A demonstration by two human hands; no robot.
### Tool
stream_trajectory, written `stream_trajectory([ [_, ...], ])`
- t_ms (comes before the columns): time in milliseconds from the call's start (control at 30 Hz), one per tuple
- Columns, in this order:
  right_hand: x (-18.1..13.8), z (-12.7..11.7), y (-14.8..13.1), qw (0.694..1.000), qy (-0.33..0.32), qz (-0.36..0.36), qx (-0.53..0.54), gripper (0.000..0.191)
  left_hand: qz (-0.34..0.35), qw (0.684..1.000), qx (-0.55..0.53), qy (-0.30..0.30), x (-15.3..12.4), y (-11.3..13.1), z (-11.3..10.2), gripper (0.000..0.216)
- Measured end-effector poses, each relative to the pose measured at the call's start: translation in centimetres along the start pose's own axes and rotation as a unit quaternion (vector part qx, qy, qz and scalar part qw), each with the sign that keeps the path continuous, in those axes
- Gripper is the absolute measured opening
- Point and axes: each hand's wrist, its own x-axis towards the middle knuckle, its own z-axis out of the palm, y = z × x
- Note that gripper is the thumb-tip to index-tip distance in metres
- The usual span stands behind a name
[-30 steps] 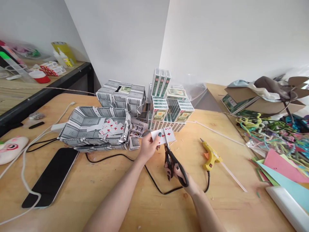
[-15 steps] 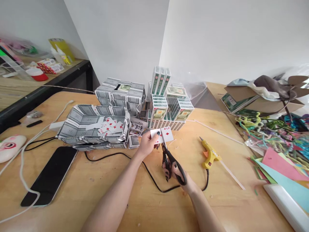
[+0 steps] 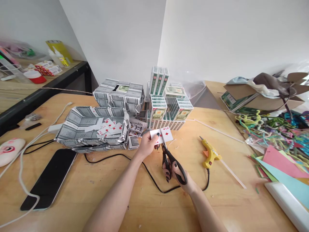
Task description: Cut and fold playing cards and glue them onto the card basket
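Observation:
My left hand [image 3: 147, 143] pinches a playing card [image 3: 166, 134], a three of diamonds, by its left part. My right hand [image 3: 177, 172] grips black-handled scissors [image 3: 172, 159], whose blades lie across the middle of the card. Left of my hands is an open box made of folded playing cards [image 3: 72, 124], with loose card pieces [image 3: 109, 128] inside. Several loose cards [image 3: 134, 141] lie between that box and my left hand. Behind the card stand stacked green-and-white card packs [image 3: 159, 111].
A second structure of folded cards [image 3: 119, 95] stands behind the open box. A yellow glue gun [image 3: 209, 153] lies to the right, its black cord [image 3: 154, 182] running under my arms. A phone [image 3: 49, 178] lies left; pipe cleaners [image 3: 265, 125] and coloured paper [image 3: 285, 164] are at right.
The camera view has shifted slightly. Both hands, the card and the scissors keep nearly the same position, with the blades still across the card.

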Motion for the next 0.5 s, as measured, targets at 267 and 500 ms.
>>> stream_trajectory([
  [267, -0.11, -0.31, 0.18, 0.999, -0.019, -0.020, -0.031, 0.047, -0.008, 1.000, 0.000, 0.001, -0.09, 0.46, -0.08, 0.012],
  [500, -0.32, -0.26, -0.01, 0.999, -0.008, 0.001, -0.035, 0.049, -0.009, 1.000, 0.003, -0.015, -0.15, 0.52, -0.11, 0.011],
])
